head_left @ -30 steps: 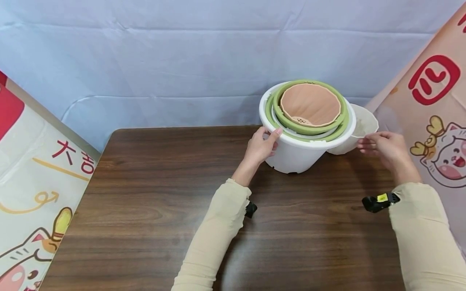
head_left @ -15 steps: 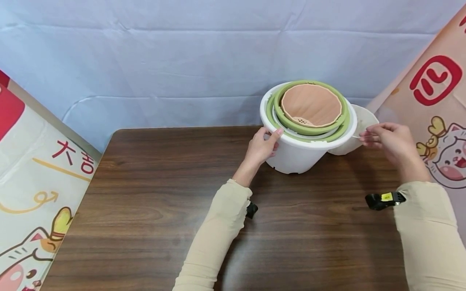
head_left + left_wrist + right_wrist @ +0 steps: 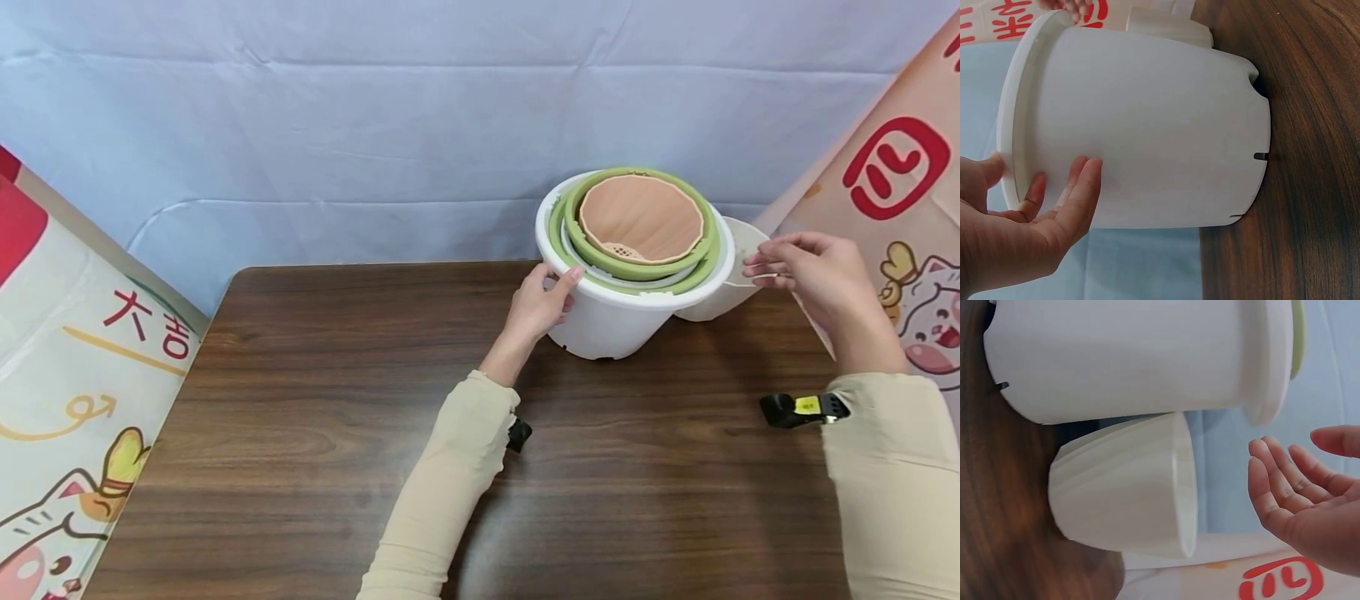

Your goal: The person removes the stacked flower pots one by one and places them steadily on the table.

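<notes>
A large white flowerpot (image 3: 607,329) stands at the table's back right. Nested in it are green-rimmed pots, a green rim (image 3: 637,268) among them, and a peach fluted pot (image 3: 643,212) lies tilted on top. My left hand (image 3: 537,305) grips the white pot's rim, thumb over the edge and fingers beneath, as the left wrist view confirms. To the right, against the big pot, a smaller cream faceted pot (image 3: 1122,487) stands upright. My right hand (image 3: 828,279) hovers above and beside that pot, fingers loosely bent, thumb apart, holding nothing and touching neither pot.
The brown wooden table (image 3: 315,433) extends to the left and front of the pots. A pale blue cloth (image 3: 375,133) hangs behind. Printed panels flank both sides, the right panel (image 3: 892,192) close to my right hand.
My right hand has drawn up and to the right, away from the cream pot's rim. The left hand and the nested pots have stayed in place.
</notes>
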Motion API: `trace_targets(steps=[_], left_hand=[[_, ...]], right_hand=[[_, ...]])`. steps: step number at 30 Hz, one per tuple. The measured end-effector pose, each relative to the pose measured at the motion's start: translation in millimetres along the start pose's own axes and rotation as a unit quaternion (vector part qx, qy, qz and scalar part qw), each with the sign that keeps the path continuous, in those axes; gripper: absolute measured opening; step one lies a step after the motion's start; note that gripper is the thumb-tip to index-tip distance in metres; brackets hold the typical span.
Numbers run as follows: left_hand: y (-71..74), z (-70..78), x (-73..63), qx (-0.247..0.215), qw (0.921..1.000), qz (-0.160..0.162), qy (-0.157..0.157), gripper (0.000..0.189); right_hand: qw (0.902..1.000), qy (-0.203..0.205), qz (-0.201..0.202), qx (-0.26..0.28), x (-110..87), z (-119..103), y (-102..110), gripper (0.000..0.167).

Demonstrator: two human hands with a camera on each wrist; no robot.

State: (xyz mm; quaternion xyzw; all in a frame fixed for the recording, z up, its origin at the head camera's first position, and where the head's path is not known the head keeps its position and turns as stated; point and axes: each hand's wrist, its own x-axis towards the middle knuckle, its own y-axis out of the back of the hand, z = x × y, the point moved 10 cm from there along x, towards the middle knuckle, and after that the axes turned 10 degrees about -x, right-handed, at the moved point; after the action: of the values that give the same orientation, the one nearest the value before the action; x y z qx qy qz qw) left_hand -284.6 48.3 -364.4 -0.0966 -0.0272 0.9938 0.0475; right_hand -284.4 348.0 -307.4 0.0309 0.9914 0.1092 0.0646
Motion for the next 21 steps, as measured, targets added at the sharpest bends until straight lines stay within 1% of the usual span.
trace_targets(steps=[5,8,12,17,21], left_hand=[[-0.1,-0.6,0.1,-0.002,1.0,-0.001,0.002,0.031],[0.2,-0.4,-0.1,0.0,1.0,-0.001,0.002,0.031],[0.2,-0.2,-1.0,0.002,1.0,-0.001,0.002,0.031],[-0.1,-0.5,-0.9,0.0,1.0,0.0,0.001,0.031],[-0.1,-0.1,-0.9,-0.002,1.0,0.001,0.001,0.031]], right_hand=[[0.9989,0.032,-0.003,-0.034,-1.6,-18,-5,0.01],[0.9983,0.047,-0.008,-0.034,-2.8,-27,-8,0.01],[0.9949,0.057,-0.008,-0.083,-5.1,-35,-12,0.012],[0.9851,0.073,-0.006,-0.156,-7.9,-45,-17,0.01],[0.9817,0.078,-0.012,-0.173,-8.7,-53,-22,0.007]])
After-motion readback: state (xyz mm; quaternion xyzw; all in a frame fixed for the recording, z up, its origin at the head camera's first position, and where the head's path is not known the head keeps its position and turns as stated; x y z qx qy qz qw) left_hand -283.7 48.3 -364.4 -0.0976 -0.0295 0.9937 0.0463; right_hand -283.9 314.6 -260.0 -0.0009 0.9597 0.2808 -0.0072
